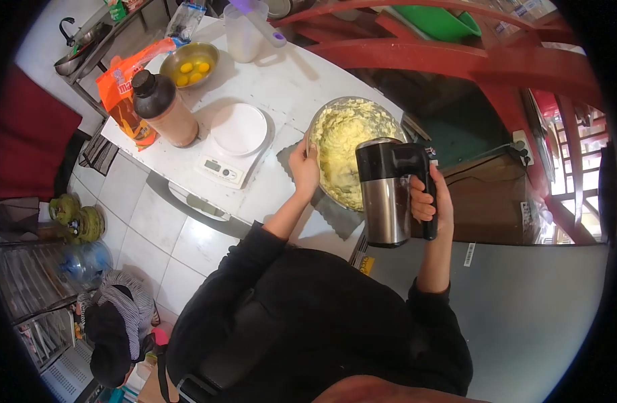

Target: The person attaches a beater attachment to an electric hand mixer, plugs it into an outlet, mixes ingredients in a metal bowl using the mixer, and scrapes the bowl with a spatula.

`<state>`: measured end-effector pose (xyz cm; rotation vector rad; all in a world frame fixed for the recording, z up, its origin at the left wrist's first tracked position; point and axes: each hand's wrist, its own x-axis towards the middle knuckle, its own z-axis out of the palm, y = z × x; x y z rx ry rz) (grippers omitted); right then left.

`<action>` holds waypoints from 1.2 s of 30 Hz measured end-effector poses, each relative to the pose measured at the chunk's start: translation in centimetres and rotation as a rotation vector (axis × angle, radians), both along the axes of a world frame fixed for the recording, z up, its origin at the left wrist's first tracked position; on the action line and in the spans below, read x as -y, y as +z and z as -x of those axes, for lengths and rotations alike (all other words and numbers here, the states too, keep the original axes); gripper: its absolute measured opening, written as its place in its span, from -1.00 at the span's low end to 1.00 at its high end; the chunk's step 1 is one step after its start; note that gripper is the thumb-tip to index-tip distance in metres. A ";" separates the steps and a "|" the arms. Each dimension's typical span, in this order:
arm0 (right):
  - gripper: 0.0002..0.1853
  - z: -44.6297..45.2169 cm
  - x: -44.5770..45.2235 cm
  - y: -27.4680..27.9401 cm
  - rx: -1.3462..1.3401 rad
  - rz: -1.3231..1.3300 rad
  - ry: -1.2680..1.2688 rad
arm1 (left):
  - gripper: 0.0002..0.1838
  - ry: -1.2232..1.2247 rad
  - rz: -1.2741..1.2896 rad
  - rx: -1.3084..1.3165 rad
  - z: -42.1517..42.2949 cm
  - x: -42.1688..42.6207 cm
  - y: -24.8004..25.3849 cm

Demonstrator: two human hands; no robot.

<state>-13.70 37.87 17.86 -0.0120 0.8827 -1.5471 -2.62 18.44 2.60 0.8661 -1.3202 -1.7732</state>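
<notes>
A metal bowl of pale yellow creamy mixture stands at the table's edge on a grey cloth. My left hand grips the bowl's left rim. My right hand is wrapped round the handle of a black and silver hand mixer, which is over the right part of the bowl; its beaters are mostly hidden. Left of the bowl is a white kitchen scale. Farther left stand a dark-capped bottle, an orange bag and a bowl with several egg yolks.
On the white table, a clear jug holds a purple-handled utensil. Red curved rails run along the back right. A grey surface lies at the lower right. Another person is low at the lower left.
</notes>
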 end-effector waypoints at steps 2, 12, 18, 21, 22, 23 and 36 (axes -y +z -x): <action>-0.53 -0.4 0.5 -0.9 -0.011 0.023 -0.004 | -0.65 -0.009 -0.022 -0.002 0.1 0.1 -0.4; -0.55 -1.6 5.3 0.2 -0.271 -0.047 0.080 | -0.65 0.008 -0.036 0.029 0.0 0.1 -0.8; -0.58 -0.6 6.9 2.0 -0.371 -0.045 0.029 | -0.66 -0.005 -0.026 0.003 0.0 0.2 -1.2; -0.58 0.6 6.3 2.6 -0.359 -0.033 0.004 | -0.66 0.000 -0.037 -0.007 0.1 0.2 -1.0; -0.58 1.0 5.8 2.8 -0.326 -0.038 -0.015 | -0.67 0.000 -0.049 -0.010 0.1 0.1 -1.0; -0.58 1.3 5.1 2.8 -0.321 -0.034 -0.037 | -0.67 0.010 -0.043 -0.018 0.2 0.1 -1.1; -0.52 1.6 -1.4 6.0 -0.208 0.130 -0.148 | -0.67 -0.010 -0.042 -0.048 0.2 0.1 -1.3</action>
